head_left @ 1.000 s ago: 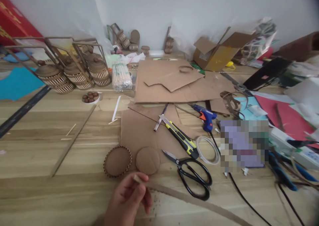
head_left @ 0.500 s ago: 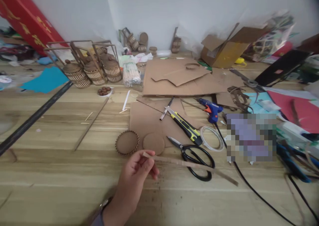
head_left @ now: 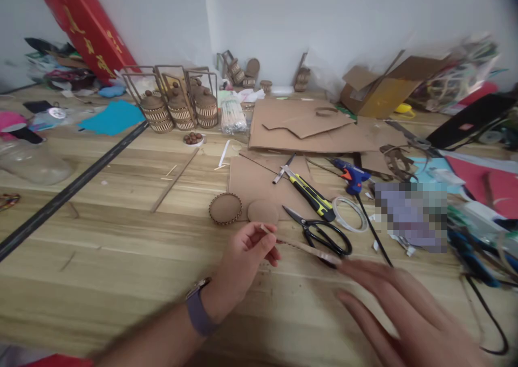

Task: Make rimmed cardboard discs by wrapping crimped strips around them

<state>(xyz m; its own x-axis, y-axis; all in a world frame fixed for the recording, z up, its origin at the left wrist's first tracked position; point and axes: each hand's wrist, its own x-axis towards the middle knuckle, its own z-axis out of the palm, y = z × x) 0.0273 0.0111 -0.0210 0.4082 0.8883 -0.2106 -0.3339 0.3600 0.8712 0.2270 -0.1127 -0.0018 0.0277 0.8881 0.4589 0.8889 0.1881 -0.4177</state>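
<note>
My left hand [head_left: 249,256], wearing a watch, pinches one end of a narrow brown cardboard strip [head_left: 301,245] between thumb and fingers. The strip slants right, over the black-handled scissors [head_left: 329,236]. At its far end is my right hand [head_left: 404,313], slightly blurred, thumb and fingers apart; whether the fingertips touch the strip, I cannot tell. Just beyond my left hand lie a round cardboard disc [head_left: 263,211] and a shallow round cardboard piece with a beaded-looking rim [head_left: 225,209].
A yellow-black utility knife [head_left: 311,194], a tape roll [head_left: 351,229] and a blue glue gun [head_left: 353,178] lie beyond the scissors. Cardboard sheets [head_left: 291,132] are farther back. Small lidded baskets with tall handles [head_left: 184,113] stand at back left, near a bowl of brown balls [head_left: 193,138].
My right hand has come into view from the lower right, reaching the strip's far end. The view has shifted left, and my left hand still holds the strip.
</note>
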